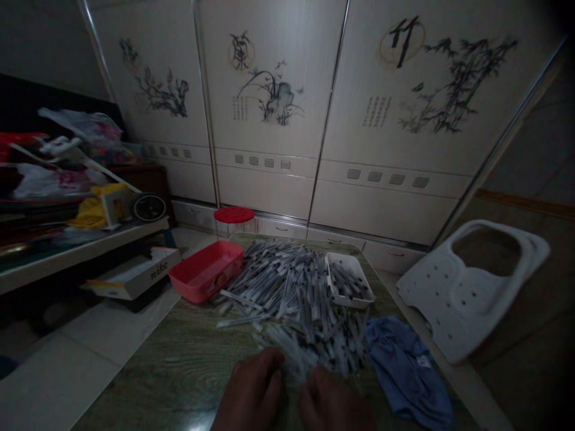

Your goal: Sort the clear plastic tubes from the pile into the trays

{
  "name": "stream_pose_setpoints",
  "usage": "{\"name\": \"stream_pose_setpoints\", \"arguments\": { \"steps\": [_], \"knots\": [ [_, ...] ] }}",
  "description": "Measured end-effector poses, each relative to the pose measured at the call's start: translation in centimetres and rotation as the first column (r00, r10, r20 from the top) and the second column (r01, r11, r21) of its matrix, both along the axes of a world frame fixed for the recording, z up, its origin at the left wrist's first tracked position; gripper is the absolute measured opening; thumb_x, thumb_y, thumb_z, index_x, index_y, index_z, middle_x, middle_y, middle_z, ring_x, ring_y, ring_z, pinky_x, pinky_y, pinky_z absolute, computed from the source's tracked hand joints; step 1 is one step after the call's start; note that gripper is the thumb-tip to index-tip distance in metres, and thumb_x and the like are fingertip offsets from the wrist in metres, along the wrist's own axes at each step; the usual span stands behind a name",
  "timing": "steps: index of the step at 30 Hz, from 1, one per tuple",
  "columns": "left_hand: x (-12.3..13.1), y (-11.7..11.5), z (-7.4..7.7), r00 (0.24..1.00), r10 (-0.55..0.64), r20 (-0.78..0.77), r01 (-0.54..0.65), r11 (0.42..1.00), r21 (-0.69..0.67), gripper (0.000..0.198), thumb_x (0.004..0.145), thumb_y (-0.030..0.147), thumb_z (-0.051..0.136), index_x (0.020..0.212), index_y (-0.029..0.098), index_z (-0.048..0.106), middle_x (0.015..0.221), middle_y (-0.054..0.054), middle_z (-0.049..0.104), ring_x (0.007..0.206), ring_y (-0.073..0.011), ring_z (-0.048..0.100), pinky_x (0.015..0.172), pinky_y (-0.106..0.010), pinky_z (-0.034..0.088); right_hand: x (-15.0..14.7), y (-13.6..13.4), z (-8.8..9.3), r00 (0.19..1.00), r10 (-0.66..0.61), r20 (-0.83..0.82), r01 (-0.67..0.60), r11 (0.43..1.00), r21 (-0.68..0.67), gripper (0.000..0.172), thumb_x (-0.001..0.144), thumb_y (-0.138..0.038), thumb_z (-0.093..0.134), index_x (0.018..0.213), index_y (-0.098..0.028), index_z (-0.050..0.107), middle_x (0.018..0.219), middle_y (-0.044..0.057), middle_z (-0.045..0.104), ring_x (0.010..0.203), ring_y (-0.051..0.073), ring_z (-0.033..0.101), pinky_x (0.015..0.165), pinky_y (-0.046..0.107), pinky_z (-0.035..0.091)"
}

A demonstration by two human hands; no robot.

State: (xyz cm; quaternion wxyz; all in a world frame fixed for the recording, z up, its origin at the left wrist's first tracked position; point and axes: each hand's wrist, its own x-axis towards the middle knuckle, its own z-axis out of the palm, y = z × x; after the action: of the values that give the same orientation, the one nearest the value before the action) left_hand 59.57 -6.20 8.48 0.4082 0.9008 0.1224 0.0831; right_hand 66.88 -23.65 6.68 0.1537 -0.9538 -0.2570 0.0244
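Note:
A large heap of slim, clear pen-like sticks (pixel 283 275), some with black ends, is spread over the table. My left hand (pixel 251 389) is at the near edge of the heap, its fingers bent and closed. Beside it, my right hand (pixel 330 398) is closed too, fingertips against the nearest clear pieces. Blur and dim light hide what either hand grips. A white tray (pixel 366 293) at the heap's right side contains more black-tipped sticks. To the left stands a pink plastic box (pixel 193 287).
A blue cloth (pixel 404 371) lies on the right side of the wood-patterned table (pixel 148 365). Past the right edge leans a white folding chair (pixel 458 293). Behind is a red stool (pixel 234 214); leftward, a cluttered bench (pixel 121 236) has a shoebox (pixel 139 275) below.

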Motion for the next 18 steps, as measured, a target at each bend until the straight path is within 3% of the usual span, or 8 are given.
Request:
{"name": "stream_pose_setpoints", "arguments": {
  "steps": [4,8,13,18],
  "knots": [
    [-0.4,0.2,0.3,1.000,0.026,0.015,-0.026,0.999,0.033,0.025,0.096,0.022,0.046,0.100,0.024,0.071,0.097,-0.007,0.077,0.093,-0.0259,0.069,0.085,-0.036,0.047,3.2,-2.8,1.8,0.983,-0.180,-0.040,0.183,0.979,0.091,0.031,0.101,-0.040,0.044,0.077,-0.027,0.058,0.078,0.003,0.076,0.073,0.023,0.072,0.059,0.031,0.035],
    [-0.5,0.5,0.0,0.999,0.048,0.017,-0.049,0.998,0.047,0.026,0.096,0.023,0.047,0.103,0.025,0.072,0.102,-0.009,0.077,0.097,-0.0270,0.068,0.088,-0.038,0.046,5.7,-5.3,2.7,0.951,-0.281,-0.133,0.303,0.932,0.199,0.040,0.101,-0.049,0.041,0.072,-0.028,0.058,0.069,0.001,0.072,0.067,0.023,0.069,0.059,0.032,0.038],
    [-0.4,0.7,0.0,0.999,0.024,-0.022,-0.022,0.998,0.066,0.027,0.095,0.020,0.046,0.104,0.023,0.072,0.104,-0.010,0.077,0.099,-0.0280,0.069,0.088,-0.039,0.046,6.2,-5.8,3.1,0.955,-0.242,-0.170,0.284,0.909,0.306,0.035,0.099,-0.051,0.043,0.083,-0.029,0.065,0.082,0.001,0.077,0.078,0.024,0.072,0.066,0.033,0.044],
    [-0.7,1.0,0.5,1.000,0.029,-0.012,-0.028,0.998,0.054,0.025,0.094,0.019,0.047,0.100,0.021,0.071,0.099,-0.010,0.076,0.096,-0.0287,0.069,0.086,-0.039,0.046,5.6,-3.5,3.8,0.972,-0.132,-0.193,0.191,0.924,0.332,0.036,0.101,-0.051,0.040,0.086,-0.028,0.063,0.076,0.000,0.072,0.073,0.023,0.070,0.062,0.031,0.043]
  ]
}}
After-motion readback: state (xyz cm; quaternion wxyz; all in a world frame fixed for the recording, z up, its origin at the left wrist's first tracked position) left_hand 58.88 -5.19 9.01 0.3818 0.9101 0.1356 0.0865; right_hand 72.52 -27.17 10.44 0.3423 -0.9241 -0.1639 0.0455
